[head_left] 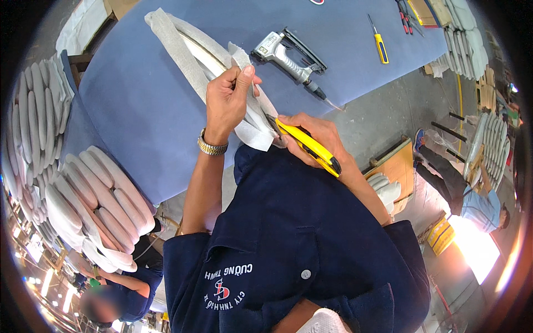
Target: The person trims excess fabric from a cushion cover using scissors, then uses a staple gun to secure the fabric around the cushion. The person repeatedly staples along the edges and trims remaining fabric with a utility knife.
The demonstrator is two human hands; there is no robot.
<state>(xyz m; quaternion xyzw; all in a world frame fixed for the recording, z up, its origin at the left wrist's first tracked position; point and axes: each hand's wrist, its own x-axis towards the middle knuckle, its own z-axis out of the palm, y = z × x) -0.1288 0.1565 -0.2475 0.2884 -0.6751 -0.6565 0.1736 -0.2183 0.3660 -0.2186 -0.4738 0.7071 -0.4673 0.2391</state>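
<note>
A long, curved upholstered piece [172,36] covered in light grey fabric lies at a slant on the blue-topped table, its near end by my body. My left hand [230,99] is closed in a pinch on a loose flap of the fabric [239,56], pulling it up from the piece. In my right hand [322,136] is a yellow utility knife [310,145]. Its blade end rests against the fabric at the near end of the piece, where a pale flap [256,136] hangs down. Just where the blade touches is partly hidden.
A silver staple gun [288,58] with a hose lies beyond my hands. Further right are a yellow screwdriver [381,49] and red-handled pliers [405,19]. Grey padded pieces [102,202] are stacked at left. Co-workers [125,291] are on both sides.
</note>
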